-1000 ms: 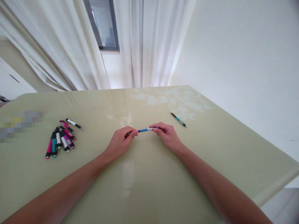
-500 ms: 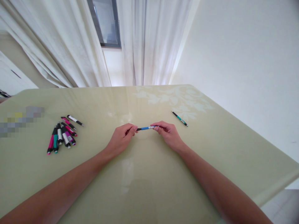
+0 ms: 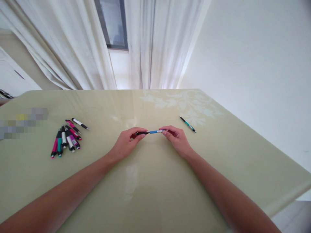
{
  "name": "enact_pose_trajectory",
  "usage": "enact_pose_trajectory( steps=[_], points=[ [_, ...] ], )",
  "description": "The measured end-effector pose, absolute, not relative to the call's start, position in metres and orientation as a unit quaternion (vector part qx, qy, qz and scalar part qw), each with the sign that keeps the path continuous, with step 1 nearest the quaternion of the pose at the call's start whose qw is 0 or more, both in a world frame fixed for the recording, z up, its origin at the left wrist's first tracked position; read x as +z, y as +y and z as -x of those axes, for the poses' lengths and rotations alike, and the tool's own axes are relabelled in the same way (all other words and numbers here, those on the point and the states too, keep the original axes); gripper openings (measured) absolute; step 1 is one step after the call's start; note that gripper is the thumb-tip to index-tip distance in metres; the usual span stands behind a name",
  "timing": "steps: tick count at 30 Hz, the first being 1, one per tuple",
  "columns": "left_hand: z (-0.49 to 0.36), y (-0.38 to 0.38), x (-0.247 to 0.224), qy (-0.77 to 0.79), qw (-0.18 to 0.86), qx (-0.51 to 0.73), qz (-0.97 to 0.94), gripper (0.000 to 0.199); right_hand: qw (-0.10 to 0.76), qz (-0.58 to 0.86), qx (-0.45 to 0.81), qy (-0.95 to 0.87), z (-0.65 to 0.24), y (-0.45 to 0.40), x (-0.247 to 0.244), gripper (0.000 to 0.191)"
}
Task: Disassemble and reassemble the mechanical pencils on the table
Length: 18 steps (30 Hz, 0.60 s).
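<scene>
Above the middle of the table, a blue-and-black pen lies level between my two hands. My left hand (image 3: 131, 139) pinches its black grip section (image 3: 142, 133) between thumb and fingers. My right hand (image 3: 176, 137) is closed on the far end of the blue barrel (image 3: 154, 132), which has a whitish label. Between the grip section and the barrel shows a narrow gap, bridged by something thin. The barrel's right end is partly hidden by my right fingers. Nearest to my right hand, a teal-and-black pen (image 3: 187, 124) lies on the table.
A pile of several pink, teal, white and purple pens (image 3: 65, 139) lies on the left of the pale green table (image 3: 155, 194). Farther left is a blurred-out object (image 3: 21, 123). Curtains (image 3: 165, 48) hang behind the table, and a white wall (image 3: 255, 64) stands on the right.
The black grip section has come slightly apart from the blue barrel, opening a narrow gap. My left fingers have loosened and show more of the grip section. The view has shifted slightly.
</scene>
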State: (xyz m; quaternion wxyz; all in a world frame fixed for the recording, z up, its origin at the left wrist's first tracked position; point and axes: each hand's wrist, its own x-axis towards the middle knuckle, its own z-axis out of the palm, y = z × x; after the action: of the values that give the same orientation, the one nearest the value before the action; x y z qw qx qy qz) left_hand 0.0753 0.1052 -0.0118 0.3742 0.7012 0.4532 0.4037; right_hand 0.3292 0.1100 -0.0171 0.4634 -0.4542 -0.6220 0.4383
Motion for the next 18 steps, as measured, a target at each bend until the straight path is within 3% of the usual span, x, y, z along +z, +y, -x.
enact_pose_trajectory(
  steps=[9, 18],
  points=[
    [-0.0777, 0.1041, -0.013, 0.454, 0.405, 0.429, -0.668, 0.029, 0.476, 0.475, 0.463, -0.577, -0.3274, 0.1073, -0.0102, 0.023],
    [-0.0758, 0.1022, -0.0082, 0.451, 0.327, 0.45, -0.698, 0.027, 0.49, 0.48, 0.476, -0.55, -0.3283, 0.1078, -0.0095, 0.022]
  ],
)
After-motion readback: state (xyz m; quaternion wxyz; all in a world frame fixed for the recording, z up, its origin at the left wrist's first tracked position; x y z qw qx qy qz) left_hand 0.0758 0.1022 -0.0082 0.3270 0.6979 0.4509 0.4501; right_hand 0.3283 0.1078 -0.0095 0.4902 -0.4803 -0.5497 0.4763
